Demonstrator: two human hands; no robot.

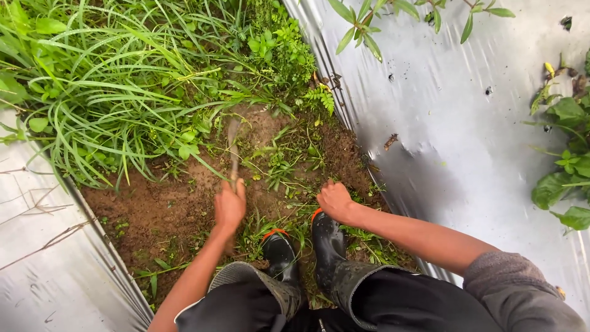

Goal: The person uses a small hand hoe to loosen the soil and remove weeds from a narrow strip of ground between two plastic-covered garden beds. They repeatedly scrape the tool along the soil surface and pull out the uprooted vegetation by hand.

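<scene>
Head view: left hand (pixel 229 206) grips blurred tool (pixel 233 147) pointing away, upframe.

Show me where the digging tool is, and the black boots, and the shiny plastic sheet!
digging tool (pixel 233 147), head view, on its blurred shaft above the left hand (pixel 230 204).
black boots (pixel 327 241), head view, on the upper of the boot nearer the right hand.
shiny plastic sheet (pixel 455 123), head view, on a bare stretch right of the soil.
</scene>
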